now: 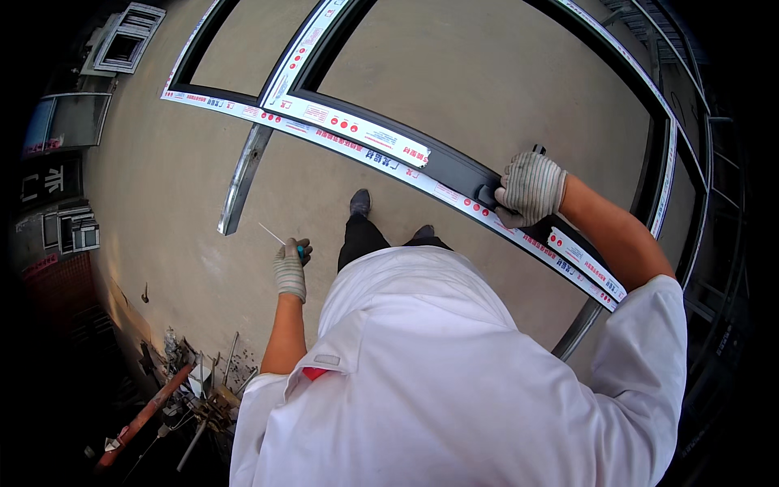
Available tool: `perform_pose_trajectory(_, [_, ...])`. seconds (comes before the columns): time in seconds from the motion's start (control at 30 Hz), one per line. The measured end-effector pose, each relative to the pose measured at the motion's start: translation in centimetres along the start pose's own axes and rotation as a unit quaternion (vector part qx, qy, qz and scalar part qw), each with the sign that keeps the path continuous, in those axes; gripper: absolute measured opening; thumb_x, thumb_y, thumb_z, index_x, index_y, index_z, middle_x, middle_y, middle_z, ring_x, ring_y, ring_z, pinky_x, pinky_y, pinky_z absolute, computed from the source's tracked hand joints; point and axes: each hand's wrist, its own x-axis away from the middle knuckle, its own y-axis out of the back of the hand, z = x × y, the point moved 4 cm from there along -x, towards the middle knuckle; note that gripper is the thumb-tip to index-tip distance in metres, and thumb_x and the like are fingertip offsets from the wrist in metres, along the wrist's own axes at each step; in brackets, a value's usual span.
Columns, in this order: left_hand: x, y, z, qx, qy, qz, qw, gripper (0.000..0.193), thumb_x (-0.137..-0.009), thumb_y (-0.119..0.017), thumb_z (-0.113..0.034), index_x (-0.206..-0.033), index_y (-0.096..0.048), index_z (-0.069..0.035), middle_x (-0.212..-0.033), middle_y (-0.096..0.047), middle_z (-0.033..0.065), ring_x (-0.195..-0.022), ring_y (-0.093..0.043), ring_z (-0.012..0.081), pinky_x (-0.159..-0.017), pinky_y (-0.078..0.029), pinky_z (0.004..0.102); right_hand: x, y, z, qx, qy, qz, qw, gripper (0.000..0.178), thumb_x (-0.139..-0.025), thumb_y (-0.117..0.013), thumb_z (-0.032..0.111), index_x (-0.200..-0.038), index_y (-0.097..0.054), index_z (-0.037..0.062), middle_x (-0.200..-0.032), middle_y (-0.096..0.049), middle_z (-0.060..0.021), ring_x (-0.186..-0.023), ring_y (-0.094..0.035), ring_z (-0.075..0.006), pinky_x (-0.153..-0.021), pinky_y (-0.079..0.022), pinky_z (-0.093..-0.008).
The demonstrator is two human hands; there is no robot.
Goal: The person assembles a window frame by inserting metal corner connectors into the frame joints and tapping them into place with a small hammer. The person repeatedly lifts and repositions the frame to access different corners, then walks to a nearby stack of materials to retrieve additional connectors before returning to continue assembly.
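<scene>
A large window frame [373,154] of dark profile, with printed white protective film along its bars, lies across in front of me. My left hand [290,269], in a striped work glove, is closed round a screwdriver [301,252] with a teal grip. Its thin shaft points up and left, apart from the frame. My right hand [531,191], gloved alike, is closed over a black handle-like fitting [539,148] on the frame's near bar, where the film is gone and the dark profile shows. The glove hides most of that fitting.
Metal support bars [246,178] show beneath the frame at left and lower right. Tools and scrap [207,398] lie heaped at lower left beside a rusty red beam [146,418]. Small window samples [128,39] stand at upper left. More metal framing [704,162] stands along the right.
</scene>
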Motion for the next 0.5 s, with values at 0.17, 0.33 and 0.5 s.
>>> perform_pose_trajectory(0.17, [2.8, 0.8, 1.1, 0.009, -0.01, -0.034, 0.999, 0.051, -0.107, -0.051, -0.041, -0.117, -0.068, 0.006, -0.111, -0.075, 0.0179, -0.094, -0.072, 0.0229, -0.084, -0.057, 0.0357, 0.0, 0.1, -0.3, 0.012, 0.089, -0.061, 0.994, 0.037, -0.082, -0.067, 0.036, -0.058, -0.055, 0.0105, -0.053, -0.051, -0.0117, -0.053, -0.059, -0.0327, -0.054, -0.049, -0.0454])
perform_pose_trajectory(0.33, [3.7, 0.4, 4.6, -0.003, 0.025, -0.021, 0.999, 0.048, -0.106, -0.051, -0.04, -0.115, -0.069, 0.004, -0.111, -0.076, 0.0189, -0.09, -0.074, 0.0237, -0.081, -0.059, 0.0352, 0.3, 0.6, 0.6, 0.034, -0.027, -0.071, 0.997, 0.039, -0.085, -0.064, 0.041, -0.064, -0.061, 0.0077, -0.057, -0.059, -0.0161, -0.056, -0.062, -0.0359, -0.056, -0.051, -0.0489])
perform_pose_trajectory(0.5, [2.5, -1.1, 4.9, -0.007, 0.007, 0.006, 1.0, 0.049, -0.107, -0.052, -0.041, -0.114, -0.07, 0.004, -0.108, -0.076, 0.0176, -0.089, -0.073, 0.0229, -0.08, -0.058, 0.0348, 2.1, -1.7, 3.0, 0.014, -0.307, -0.151, 0.939, 0.044, -0.091, -0.06, 0.043, -0.067, -0.062, 0.0061, -0.061, -0.062, -0.018, -0.057, -0.064, -0.0379, -0.056, -0.051, -0.05])
